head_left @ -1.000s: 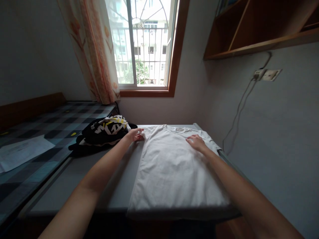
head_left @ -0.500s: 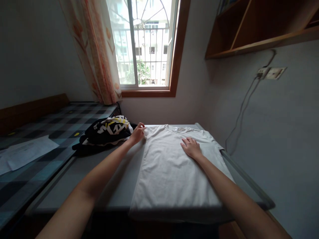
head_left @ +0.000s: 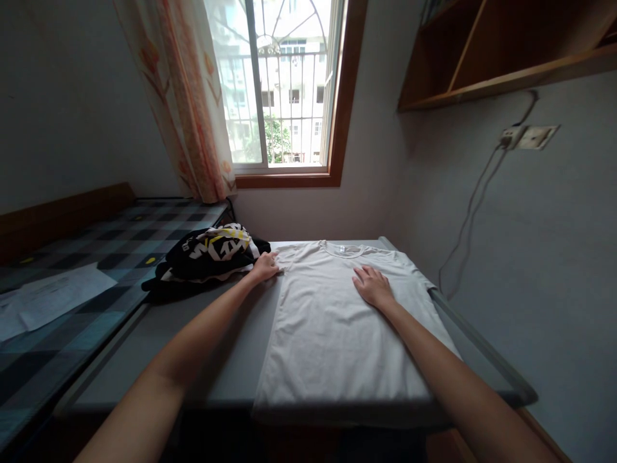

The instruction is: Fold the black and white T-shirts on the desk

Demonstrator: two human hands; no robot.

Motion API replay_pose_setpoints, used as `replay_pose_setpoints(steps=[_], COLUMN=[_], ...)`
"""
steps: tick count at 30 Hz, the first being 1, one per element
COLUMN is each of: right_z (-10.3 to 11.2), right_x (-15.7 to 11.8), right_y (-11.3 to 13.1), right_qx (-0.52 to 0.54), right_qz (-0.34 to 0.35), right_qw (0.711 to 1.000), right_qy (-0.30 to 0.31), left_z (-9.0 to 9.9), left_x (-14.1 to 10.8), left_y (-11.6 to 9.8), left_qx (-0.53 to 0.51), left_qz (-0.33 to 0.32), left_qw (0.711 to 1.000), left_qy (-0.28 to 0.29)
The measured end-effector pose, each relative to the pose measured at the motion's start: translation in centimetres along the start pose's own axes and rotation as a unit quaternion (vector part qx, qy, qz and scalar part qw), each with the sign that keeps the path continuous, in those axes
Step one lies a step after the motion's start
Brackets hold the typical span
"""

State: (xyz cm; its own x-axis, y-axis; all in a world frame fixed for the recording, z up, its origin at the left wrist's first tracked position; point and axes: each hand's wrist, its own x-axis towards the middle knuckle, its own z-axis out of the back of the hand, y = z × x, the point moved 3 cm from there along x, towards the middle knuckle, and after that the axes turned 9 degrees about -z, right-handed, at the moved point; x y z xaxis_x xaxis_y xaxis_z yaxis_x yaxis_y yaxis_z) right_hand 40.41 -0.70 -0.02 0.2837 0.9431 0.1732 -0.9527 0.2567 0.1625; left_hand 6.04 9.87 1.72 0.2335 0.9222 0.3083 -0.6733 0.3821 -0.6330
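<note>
A white T-shirt (head_left: 332, 321) lies spread out on the grey table (head_left: 226, 347), its neckline toward the window and its lower end at the near edge. My left hand (head_left: 266, 265) is closed on the edge of its left sleeve, fingers pinched together. Flat on the chest, below and right of the neckline, rests my right hand (head_left: 373, 286), fingers stretched out. Light creases run across the shirt's front. Just left of my left hand sits a heap of black clothing (head_left: 212, 254) with white and yellow print.
A bed with a checked cover (head_left: 120, 225) adjoins the table on the left, with white papers (head_left: 58, 296) on it. The wall (head_left: 530, 257) runs along the table's right side, with a socket (head_left: 537, 137) and hanging cord. A wooden shelf (head_left: 501, 90) juts out above.
My left hand has come down slightly toward me and left, and the left sleeve lies lower and straighter. My right hand stays on the chest.
</note>
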Motion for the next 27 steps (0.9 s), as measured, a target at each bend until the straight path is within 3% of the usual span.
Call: replay_pose_setpoints(steps=[8,12,17,21,23,25,27], right_z=[0.3,0.3,-0.2,-0.5,-0.6,-0.6,-0.4], right_x=[-0.3,-0.3,0.0,0.3,0.4,0.5,0.9], right_y=[-2.1,-2.1,-2.2,-2.0,-1.7,-1.4,-1.4], right_qx=[-0.029,-0.041,-0.052,-0.068,-0.071,-0.068,-0.052], right_qz=[0.027,0.032,0.041,0.037,0.040,0.049,0.068], right_qw=[0.998,0.998,0.997,0.996,0.995,0.994,0.995], right_qy=[0.038,0.034,0.036,0.052,0.061,0.064,0.059], left_z=[0.2,0.2,0.5,0.9,0.7,0.5,0.3], left_x=[0.2,1.1,1.2,-0.3,-1.3,-2.1,-2.7], left_y=[-0.2,-1.1,-2.5,-2.8,-2.5,-2.0,-1.8], left_qx=[-0.127,-0.120,-0.035,0.049,0.144,0.232,0.269], left_qz=[0.031,0.022,-0.016,-0.064,-0.080,-0.066,-0.046], left_qw=[0.991,0.992,0.996,0.990,0.982,0.970,0.962], left_qy=[-0.028,-0.042,-0.081,-0.117,-0.089,-0.025,0.016])
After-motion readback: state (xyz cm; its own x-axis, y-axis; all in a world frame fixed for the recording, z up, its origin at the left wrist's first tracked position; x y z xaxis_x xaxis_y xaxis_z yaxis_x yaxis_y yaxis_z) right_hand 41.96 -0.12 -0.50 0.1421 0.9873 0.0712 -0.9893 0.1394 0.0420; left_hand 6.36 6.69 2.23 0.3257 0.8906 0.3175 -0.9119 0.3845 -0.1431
